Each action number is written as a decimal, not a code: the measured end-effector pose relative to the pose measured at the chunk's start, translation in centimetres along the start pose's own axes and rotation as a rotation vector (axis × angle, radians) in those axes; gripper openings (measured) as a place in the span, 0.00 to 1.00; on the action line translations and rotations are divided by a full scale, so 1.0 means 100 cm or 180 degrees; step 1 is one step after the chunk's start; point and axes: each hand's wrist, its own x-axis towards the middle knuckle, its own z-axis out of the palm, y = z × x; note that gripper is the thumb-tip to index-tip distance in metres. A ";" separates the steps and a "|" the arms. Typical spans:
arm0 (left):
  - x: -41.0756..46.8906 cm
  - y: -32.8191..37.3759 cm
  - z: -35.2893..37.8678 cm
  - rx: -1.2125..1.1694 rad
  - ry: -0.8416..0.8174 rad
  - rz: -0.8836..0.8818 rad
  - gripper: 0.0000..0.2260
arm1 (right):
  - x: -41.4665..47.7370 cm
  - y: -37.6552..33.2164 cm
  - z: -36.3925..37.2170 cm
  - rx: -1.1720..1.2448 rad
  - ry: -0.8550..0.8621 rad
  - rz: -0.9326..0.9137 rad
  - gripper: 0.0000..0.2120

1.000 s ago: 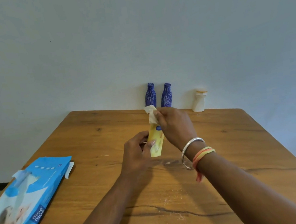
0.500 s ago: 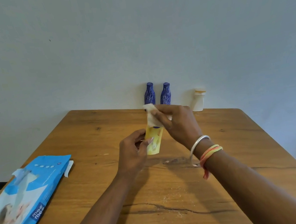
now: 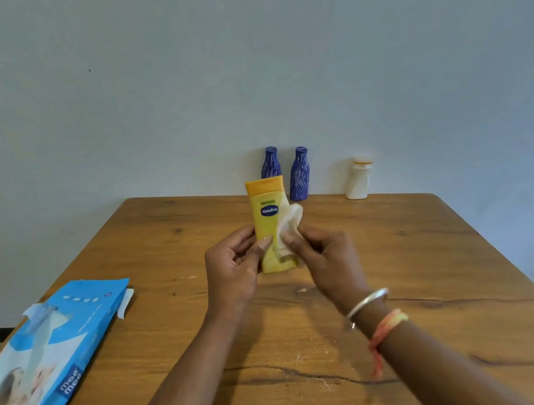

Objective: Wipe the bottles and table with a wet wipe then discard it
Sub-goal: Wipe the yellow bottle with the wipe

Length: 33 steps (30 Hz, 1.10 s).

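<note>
**Yellow bottle held up for wiping, three more waiting at the wall**

Nearest the camera, the wooden table (image 3: 421, 248) shows a dark crack and pale crumbs scattered between the forearms; that patch appears not yet wiped. At near left lies the blue wet wipe pack (image 3: 49, 353), its flap lifted open.

In the middle, the yellow bottle (image 3: 269, 215) is held upright above the table, cap end up. The left hand (image 3: 234, 269) curls round its lower left side, thumb across the front and fingers behind, closed firmly enough to carry it. The right hand (image 3: 328, 262) pinches the bunched white wet wipe (image 3: 291, 223) between thumb and fingertips and presses it to the bottle's right edge and lower front; its other fingers are loosely curled.

The risks, as I judge them: a damp, smooth bottle gripped only low down could slip or twist out of the left hand if the wipe drags hard. The wipe is crumpled small, so it may cover little of the surface and leave streaks. The open pack could dry out if left that way.

At the far edge, against the wall, stand two blue bottles (image 3: 299, 176) side by side, the left one partly hidden behind the yellow cap, and a white bottle (image 3: 358, 179) well to their right.
</note>
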 end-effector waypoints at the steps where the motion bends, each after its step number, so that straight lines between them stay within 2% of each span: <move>1: 0.003 0.003 -0.001 0.0063 -0.0035 0.0051 0.12 | -0.013 0.003 0.006 0.0125 0.0035 0.0028 0.08; 5: -0.002 0.003 0.003 0.0299 -0.0498 0.0138 0.13 | 0.000 -0.002 0.005 -0.0001 0.0547 -0.0113 0.12; 8: -0.011 0.004 0.015 0.0072 -0.0426 0.0009 0.13 | 0.022 -0.023 0.005 -0.0045 0.0835 -0.0365 0.14; 11: -0.002 0.013 0.020 -0.0066 -0.0020 -0.0020 0.12 | -0.004 -0.011 0.021 -0.0671 0.0563 -0.0695 0.22; 14: 0.008 0.018 0.010 0.0277 -0.0108 0.0108 0.13 | -0.043 0.007 0.033 -0.1245 0.0174 -0.0845 0.26; 18: -0.009 0.011 0.013 0.0258 -0.0378 0.0014 0.15 | -0.019 -0.009 0.028 -0.1168 0.0220 -0.0635 0.31; 20: -0.015 0.010 0.017 0.0111 -0.0352 -0.0010 0.13 | -0.004 -0.022 0.026 -0.1273 0.0332 -0.0709 0.32; 22: -0.011 0.013 0.016 0.0078 -0.0226 -0.0028 0.11 | -0.007 -0.019 0.032 -0.1346 0.0214 -0.0900 0.31; 25: 0.003 0.015 0.004 0.0262 -0.0046 0.0024 0.10 | -0.037 -0.002 0.039 -0.0791 0.0247 -0.0787 0.24; 27: 0.002 0.017 0.002 0.0308 -0.0064 0.0005 0.11 | -0.043 0.002 0.038 -0.0330 0.0713 -0.0631 0.18; 29: -0.006 0.015 0.006 0.0175 -0.0178 -0.0122 0.13 | -0.029 -0.007 0.037 -0.0045 0.1182 -0.0332 0.20; 31: -0.015 0.011 0.014 0.0132 -0.0320 -0.0131 0.14 | -0.007 -0.021 0.031 0.0498 0.1350 0.0019 0.25; 33: -0.019 0.010 0.020 0.0116 -0.0336 -0.0121 0.14 | 0.013 -0.032 0.024 0.0950 0.1480 0.0224 0.21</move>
